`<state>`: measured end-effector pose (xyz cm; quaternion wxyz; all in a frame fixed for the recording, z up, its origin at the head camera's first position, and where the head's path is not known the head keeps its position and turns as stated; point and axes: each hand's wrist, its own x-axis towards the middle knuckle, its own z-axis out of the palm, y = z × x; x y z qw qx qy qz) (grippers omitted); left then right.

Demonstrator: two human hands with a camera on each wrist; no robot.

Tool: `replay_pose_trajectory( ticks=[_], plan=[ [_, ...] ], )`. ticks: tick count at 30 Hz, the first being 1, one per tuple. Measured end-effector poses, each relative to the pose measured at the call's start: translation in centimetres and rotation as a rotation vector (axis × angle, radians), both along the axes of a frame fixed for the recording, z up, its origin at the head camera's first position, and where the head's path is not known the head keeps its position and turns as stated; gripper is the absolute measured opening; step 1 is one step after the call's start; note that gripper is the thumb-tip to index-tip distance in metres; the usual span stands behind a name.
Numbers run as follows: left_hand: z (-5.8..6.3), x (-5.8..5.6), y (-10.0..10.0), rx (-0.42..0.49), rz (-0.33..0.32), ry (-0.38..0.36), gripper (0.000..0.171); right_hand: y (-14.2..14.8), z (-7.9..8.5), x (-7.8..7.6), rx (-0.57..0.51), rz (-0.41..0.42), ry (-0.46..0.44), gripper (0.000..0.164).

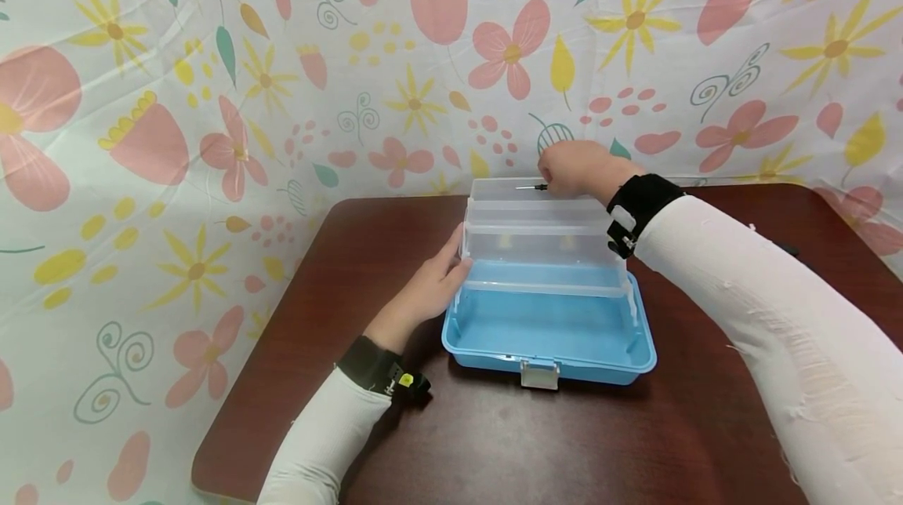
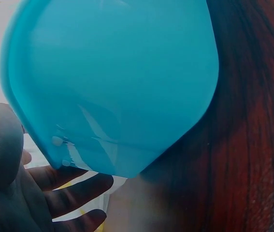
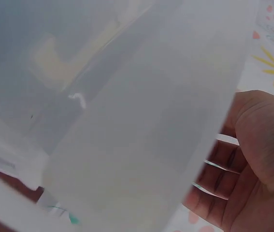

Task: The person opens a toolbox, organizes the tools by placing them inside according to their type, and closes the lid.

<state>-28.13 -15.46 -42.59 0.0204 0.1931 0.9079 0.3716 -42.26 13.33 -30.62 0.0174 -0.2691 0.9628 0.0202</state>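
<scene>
A light-blue toolbox [image 1: 550, 325] stands on the table with its translucent trays [image 1: 543, 211] fanned out toward the back. My right hand [image 1: 582, 168] is over the rearmost tray and holds a small screwdriver [image 1: 532, 187], its thin metal shaft pointing left. In the right wrist view, the cloudy tray [image 3: 127, 130] hides the fingertips of the right hand [image 3: 252, 164] and the screwdriver. At the toolbox's left end my left hand [image 1: 433, 285] rests against the tray side. The left wrist view shows the fingers of that hand loosely bent beside the blue end wall [image 2: 117, 72].
A dark reddish-brown table [image 1: 437, 442] carries the toolbox. Behind it hangs a white cloth [image 1: 282, 97] printed with flowers and leaves. The toolbox's pale latch [image 1: 539, 374] faces the front. A small dark object [image 1: 786, 248] lies beyond the right forearm, partly hidden.
</scene>
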Motion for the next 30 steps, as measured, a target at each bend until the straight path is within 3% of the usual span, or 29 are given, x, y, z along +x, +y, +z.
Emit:
replay_pose_trajectory(
  ticks=[8, 14, 22, 30],
  plan=[
    [-0.1, 0.1, -0.1, 0.002, 0.008, 0.000, 0.069, 0.3, 0.2, 0.2, -0.021, 0.031, -0.017, 0.022],
    [-0.2, 0.0, -0.1, 0.000, 0.006, 0.006, 0.068, 1.3, 0.0, 1.3, -0.039, 0.090, -0.044, 0.022],
    [-0.2, -0.1, 0.0, 0.011, 0.004, 0.003, 0.068, 3.4, -0.3, 3.2, -0.121, 0.231, 0.053, 0.017],
    [-0.2, 0.0, 0.0, 0.006, 0.005, 0.006, 0.068, 6.6, -0.6, 5.7, -0.218, 0.186, 0.034, 0.031]
  ],
)
